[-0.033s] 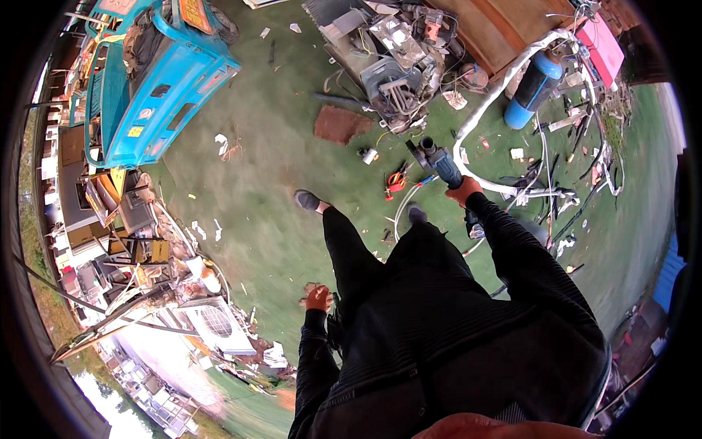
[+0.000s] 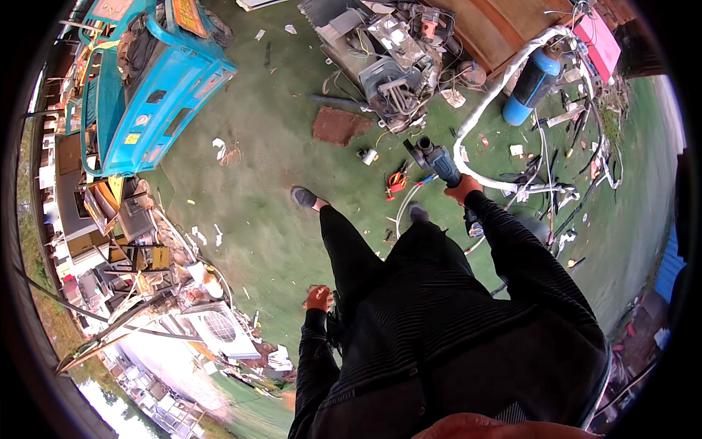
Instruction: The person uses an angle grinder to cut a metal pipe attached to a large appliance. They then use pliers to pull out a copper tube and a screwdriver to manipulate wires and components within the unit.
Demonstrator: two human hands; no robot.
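Right hand (image 2: 462, 190) clamps the power tool (image 2: 443, 164), likely rigid and fairly heavy; grip mid-length. Left hand (image 2: 319, 298): closure cannot be determined.

No text is reading clearly, even on the blue cart (image 2: 172, 82).
An orange plate (image 2: 191, 16) is standing at the cart's top edge; a yellow label (image 2: 132, 138) is sitting near its lower edge, a pale mark (image 2: 141, 119) just above. All are appearing too small or blurred to read.
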